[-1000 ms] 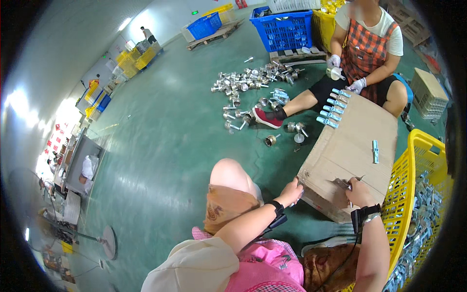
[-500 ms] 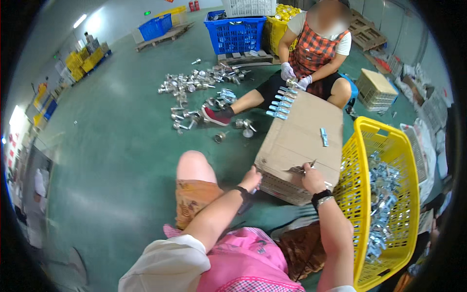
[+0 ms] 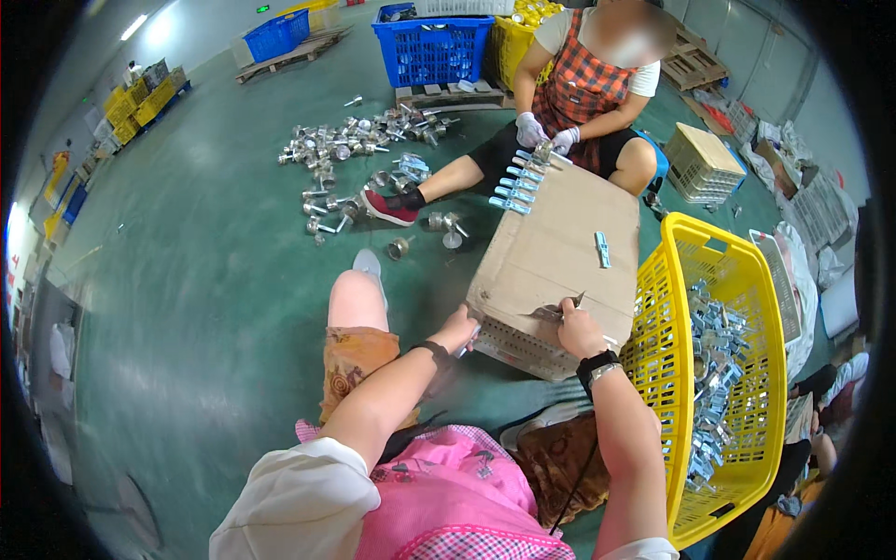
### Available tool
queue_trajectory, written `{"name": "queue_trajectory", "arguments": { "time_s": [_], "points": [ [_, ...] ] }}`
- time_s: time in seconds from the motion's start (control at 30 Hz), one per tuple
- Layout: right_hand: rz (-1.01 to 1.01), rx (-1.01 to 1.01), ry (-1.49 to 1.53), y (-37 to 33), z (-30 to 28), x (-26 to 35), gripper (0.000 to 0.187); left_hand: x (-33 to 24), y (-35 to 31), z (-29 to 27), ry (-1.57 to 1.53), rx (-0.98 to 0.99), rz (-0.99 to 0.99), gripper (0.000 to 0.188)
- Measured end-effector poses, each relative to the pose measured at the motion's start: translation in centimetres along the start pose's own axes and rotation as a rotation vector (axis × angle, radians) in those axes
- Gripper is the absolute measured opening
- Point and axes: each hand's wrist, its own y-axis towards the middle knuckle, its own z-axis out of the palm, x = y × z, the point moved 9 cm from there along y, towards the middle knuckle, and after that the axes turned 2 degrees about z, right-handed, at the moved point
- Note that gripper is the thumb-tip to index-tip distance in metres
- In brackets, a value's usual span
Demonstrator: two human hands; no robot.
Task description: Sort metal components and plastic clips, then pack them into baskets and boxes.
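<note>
A brown cardboard sheet (image 3: 560, 245) covers a pale perforated crate (image 3: 523, 357) in front of me. My left hand (image 3: 457, 330) is closed at the sheet's near left corner; a sliver of metal shows by its fingers, too little to name. My right hand (image 3: 581, 330) is closed over the near edge, beside a torn hole (image 3: 549, 312) in the cardboard. A thin pointed piece sticks up by its fingertips, its kind unclear. One light-blue metal clip-like part (image 3: 602, 249) lies alone on the sheet, while several similar parts (image 3: 511, 194) line the far left edge.
A yellow basket (image 3: 679, 373) full of metal parts (image 3: 717, 383) stands close on my right. Across the sheet sits a co-worker (image 3: 588, 89) in white gloves, handling a metal piece. Loose metal fittings (image 3: 341, 140) lie on the green floor, left of the co-worker's outstretched leg. A blue crate (image 3: 434, 51) stands behind.
The whole view has shifted slightly, so things sit further left and my foot now shows. Both hands keep nearly the same places on the cardboard.
</note>
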Motion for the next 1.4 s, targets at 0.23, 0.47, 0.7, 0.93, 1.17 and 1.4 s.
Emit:
{"name": "queue_trajectory", "arguments": {
  "time_s": [0.23, 0.47, 0.7, 0.93, 1.17, 1.4],
  "points": [
    [-0.009, 0.002, 0.009, 0.2, 0.3, 0.1, 0.023, 0.4, 0.3, 0.1, -0.062, -0.038, 0.034, 0.04],
    [-0.016, 0.018, 0.019, 1.0, 0.9, -0.2, 0.025, 0.4, 0.2, -0.1, -0.022, -0.003, 0.058, 0.049],
    [0.018, 0.053, 0.017, 1.6, 1.2, -0.5, 0.025, -0.8, -0.6, -0.1, -0.01, -0.024, 0.094, 0.032],
    [0.007, 0.032, 0.033, 2.0, 1.7, -0.6, 0.029, 0.8, 0.9, -0.7, 0.315, -0.158, 0.211, 0.044],
    [0.038, 0.048, 0.017, 1.7, 1.8, -1.2, 0.031, 1.0, 1.2, 0.1, 0.281, -0.104, 0.155, 0.044],
    [0.034, 0.042, 0.011, 1.9, 2.0, -1.1, 0.032, 1.5, 1.9, -0.4, 0.439, -0.213, 0.275, 0.044]
  ]
}}
